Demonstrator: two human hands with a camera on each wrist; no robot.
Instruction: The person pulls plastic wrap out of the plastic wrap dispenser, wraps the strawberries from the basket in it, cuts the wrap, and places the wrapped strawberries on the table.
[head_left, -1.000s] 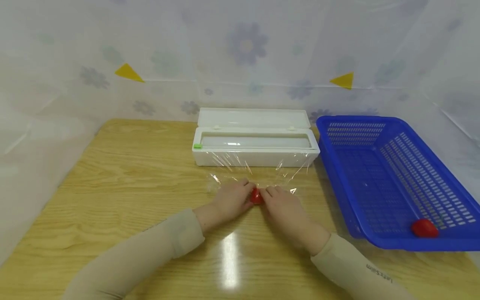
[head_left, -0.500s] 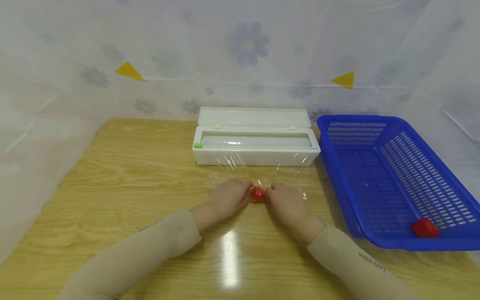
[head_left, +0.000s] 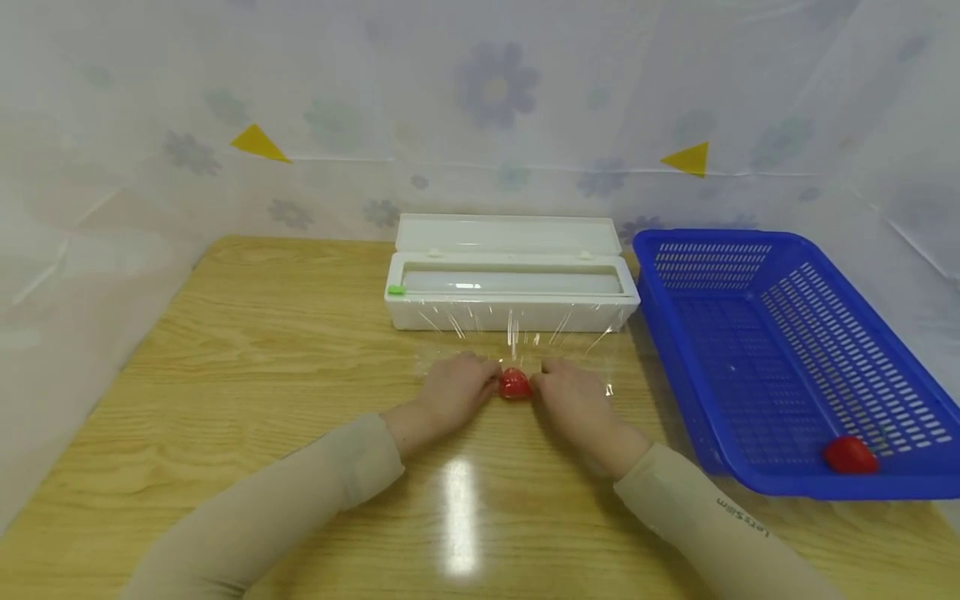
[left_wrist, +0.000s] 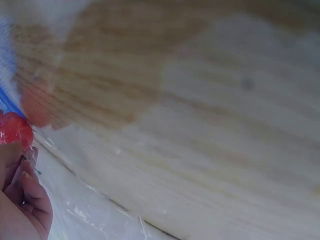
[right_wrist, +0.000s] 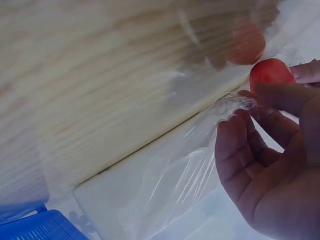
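Note:
A small, round, glossy red fruit, tomato-like, sits at the middle of the table under clear cling film. The film stretches in taut creases from the white dispenser box. My left hand is on the fruit's left side, pinching film between thumb and fingers; the left wrist view shows the left hand close against the fruit. On the other side my right hand pinches gathered film, and in the right wrist view the right hand has thumb and forefinger beside the fruit.
The dispenser's lid stands raised behind its film roll; a green slider sits at its left end. A blue basket on the right holds another red fruit. A flowered sheet hangs behind the table.
Both hands have drawn slightly apart, leaving more of the red fruit visible. The fruit has shifted a little toward the box, and film creases now run straight above it.

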